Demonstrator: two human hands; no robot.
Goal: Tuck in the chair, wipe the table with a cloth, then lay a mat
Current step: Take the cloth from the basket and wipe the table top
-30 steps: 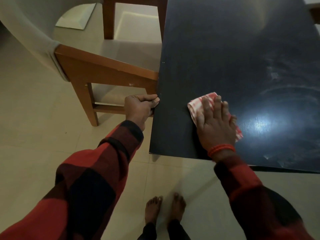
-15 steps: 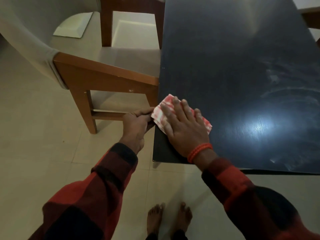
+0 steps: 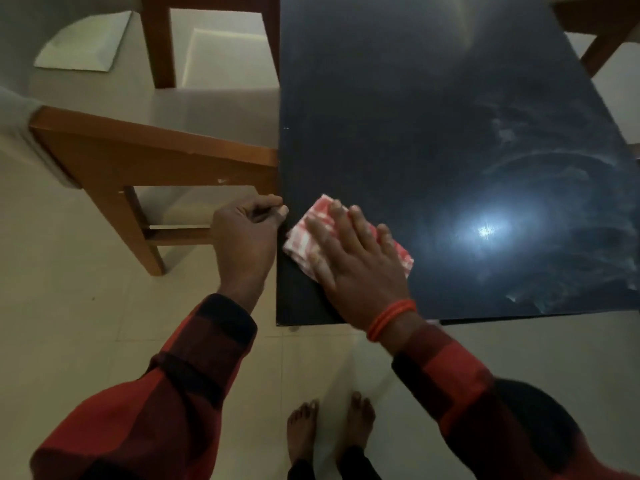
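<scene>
- Both hands work the near-left corner of the dark table (image 3: 398, 109): our right hand (image 3: 356, 261) lies flat with fingers spread, pressing a folded red-and-white cloth (image 3: 304, 230) onto the top, the open palm apparently there to load the cloth's whole face.
- Our left hand (image 3: 246, 237) curls its fingers over the table's left edge just beside the cloth, gripping it, we judge to steady the table or ourselves against the wiping.
- Pale arcing smears (image 3: 540, 168) show on the right part of the top around a bright glare; we take them for wipe marks or leftover film, so the wiping step looks under way, not finished.
- To the left, the wooden chair (image 3: 145, 157) stands with its seat running under the table's left edge, so it looks at least partly tucked in; how far its seat goes under, the table hides.
- No mat is in sight, so that step is yet to come.
- Below, red-and-black sleeves (image 3: 204, 355) and bare feet (image 3: 329, 431) on the pale tiled floor (image 3: 69, 306) place us standing at the table's near end.
</scene>
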